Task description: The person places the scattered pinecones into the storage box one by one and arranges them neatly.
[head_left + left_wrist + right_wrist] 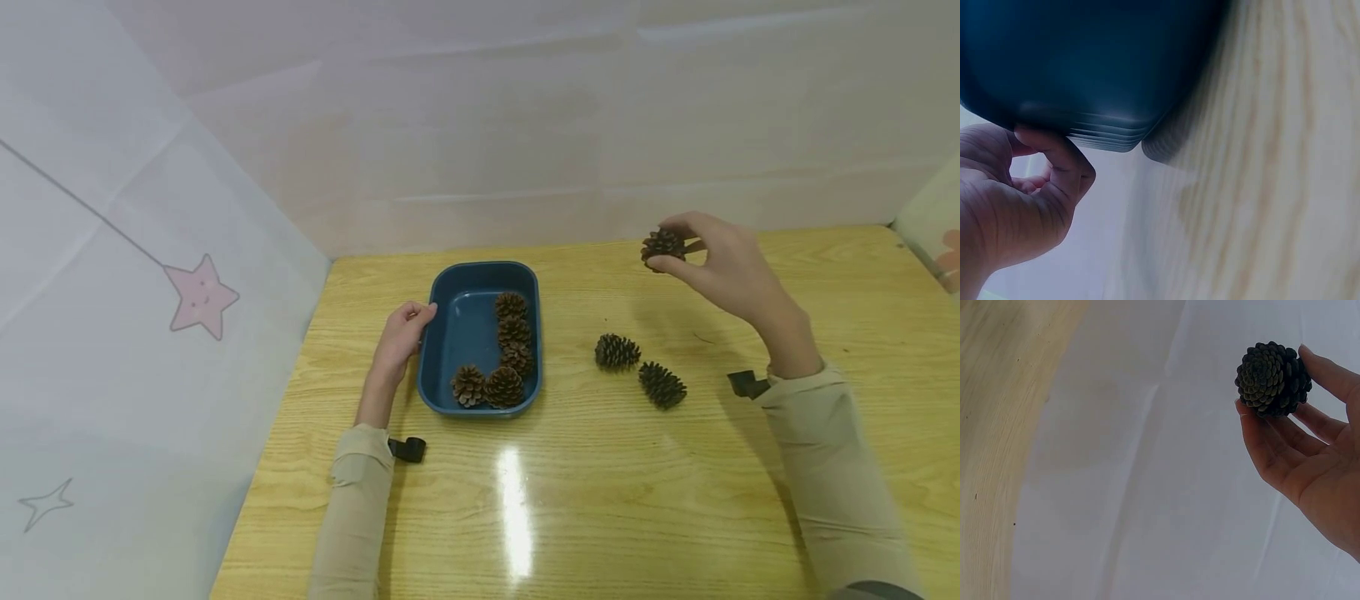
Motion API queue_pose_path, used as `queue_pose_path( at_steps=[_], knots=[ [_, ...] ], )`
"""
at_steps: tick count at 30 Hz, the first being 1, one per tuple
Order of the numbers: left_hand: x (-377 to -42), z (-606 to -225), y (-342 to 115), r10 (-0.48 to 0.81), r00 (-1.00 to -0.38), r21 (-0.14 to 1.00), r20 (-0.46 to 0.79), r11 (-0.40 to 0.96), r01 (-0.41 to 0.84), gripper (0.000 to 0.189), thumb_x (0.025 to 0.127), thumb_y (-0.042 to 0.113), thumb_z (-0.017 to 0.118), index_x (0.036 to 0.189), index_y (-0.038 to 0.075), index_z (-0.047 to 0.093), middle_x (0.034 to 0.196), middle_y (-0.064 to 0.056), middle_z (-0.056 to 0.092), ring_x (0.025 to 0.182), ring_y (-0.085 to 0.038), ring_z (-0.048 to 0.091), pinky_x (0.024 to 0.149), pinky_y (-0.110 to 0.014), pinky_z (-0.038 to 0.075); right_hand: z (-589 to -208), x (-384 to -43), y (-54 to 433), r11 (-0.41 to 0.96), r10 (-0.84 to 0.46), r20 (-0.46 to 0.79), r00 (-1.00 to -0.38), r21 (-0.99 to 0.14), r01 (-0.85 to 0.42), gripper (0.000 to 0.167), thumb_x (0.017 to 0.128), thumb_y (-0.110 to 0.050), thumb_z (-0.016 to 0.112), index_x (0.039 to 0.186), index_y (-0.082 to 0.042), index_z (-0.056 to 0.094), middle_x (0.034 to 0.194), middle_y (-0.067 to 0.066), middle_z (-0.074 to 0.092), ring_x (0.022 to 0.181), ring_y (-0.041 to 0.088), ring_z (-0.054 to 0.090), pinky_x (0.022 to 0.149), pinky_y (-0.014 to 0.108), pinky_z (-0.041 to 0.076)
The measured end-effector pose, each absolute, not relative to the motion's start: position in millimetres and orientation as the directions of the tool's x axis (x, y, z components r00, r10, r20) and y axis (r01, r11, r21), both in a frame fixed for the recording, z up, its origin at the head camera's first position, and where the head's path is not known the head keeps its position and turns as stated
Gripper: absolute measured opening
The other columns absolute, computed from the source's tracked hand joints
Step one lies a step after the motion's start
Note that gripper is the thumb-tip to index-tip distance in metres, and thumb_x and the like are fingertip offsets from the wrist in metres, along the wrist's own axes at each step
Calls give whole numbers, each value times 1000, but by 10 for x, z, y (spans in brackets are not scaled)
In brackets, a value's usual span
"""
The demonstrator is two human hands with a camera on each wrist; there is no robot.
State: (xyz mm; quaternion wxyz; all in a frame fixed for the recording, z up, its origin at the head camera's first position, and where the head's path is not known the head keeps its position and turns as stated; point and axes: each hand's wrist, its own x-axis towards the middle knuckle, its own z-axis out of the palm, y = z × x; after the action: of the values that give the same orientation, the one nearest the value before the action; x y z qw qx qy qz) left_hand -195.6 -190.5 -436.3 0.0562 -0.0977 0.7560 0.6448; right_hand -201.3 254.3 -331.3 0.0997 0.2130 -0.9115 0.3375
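Observation:
My right hand [723, 262] is raised over the far right of the table, pinching a brown pine cone [1266, 378] between thumb and fingers. The right wrist view shows the fingertips spread around the cone's sides. My left hand [402, 337] grips the left rim of a blue rectangular basin [427, 379], thumb on the edge and curled fingers against the outer wall [1085, 69]. Inside the basin, several pine cones [514, 332] line the right side and the near end. Two more pine cones, one [617, 352] behind the other [662, 385], lie on the table right of the basin.
The wooden table [600, 500] meets a pale covered wall [487, 150] along its far edge. Another white covering with a pink star [202, 297] stands at the left. Black wrist straps [408, 450] show at both sleeves.

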Motion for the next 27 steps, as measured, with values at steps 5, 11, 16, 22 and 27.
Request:
queue_pose_path(
  at_steps=[5, 11, 16, 22, 27],
  knots=[
    [-1960, -4361, -1897, -77, -972, 961, -222, 151, -231, 29, 106, 31, 62, 95, 5, 54, 70, 4, 45, 56, -7, 43, 54, -21, 41, -3308, -2013, 2528, 686, -323, 330, -887, -564, -460, 53, 94, -19, 79, 138, 1, 59, 125, 23, 65, 113, 39, 61, 92, 57, 48],
    [-1955, -4365, -1885, -87, -970, 959, -227, 151, -239, 29, 106, 31, 63, 96, 5, 56, 74, 3, 49, 63, -9, 50, 56, -22, 46, -3304, -2007, 2522, 677, -324, 336, -884, -570, -465, 52, 94, -18, 79, 138, 1, 60, 124, 22, 66, 112, 38, 61, 92, 57, 48],
    [-1956, -4369, -1876, -88, -970, 958, -226, 161, -238, 27, 106, 31, 62, 94, 7, 56, 74, 3, 48, 63, -10, 49, 56, -23, 45, -3298, -2011, 2518, 675, -330, 342, -880, -566, -473, 51, 94, -18, 79, 138, 1, 59, 124, 22, 66, 112, 38, 61, 93, 57, 48],
    [-1958, -4363, -1862, -81, -971, 957, -225, 167, -236, 29, 106, 32, 62, 98, 5, 57, 73, 3, 46, 61, -9, 45, 55, -23, 42, -3299, -2017, 2512, 676, -334, 356, -873, -555, -485, 51, 94, -18, 80, 138, 1, 60, 124, 22, 66, 112, 38, 61, 92, 56, 49],
    [-1964, -4364, -1849, -83, -968, 955, -236, 165, -247, 29, 105, 32, 63, 98, 4, 57, 72, 4, 45, 59, -9, 43, 55, -23, 41, -3297, -2019, 2500, 673, -335, 364, -869, -553, -491, 51, 93, -17, 80, 137, 1, 60, 123, 22, 66, 110, 38, 62, 91, 56, 50]
  ],
)
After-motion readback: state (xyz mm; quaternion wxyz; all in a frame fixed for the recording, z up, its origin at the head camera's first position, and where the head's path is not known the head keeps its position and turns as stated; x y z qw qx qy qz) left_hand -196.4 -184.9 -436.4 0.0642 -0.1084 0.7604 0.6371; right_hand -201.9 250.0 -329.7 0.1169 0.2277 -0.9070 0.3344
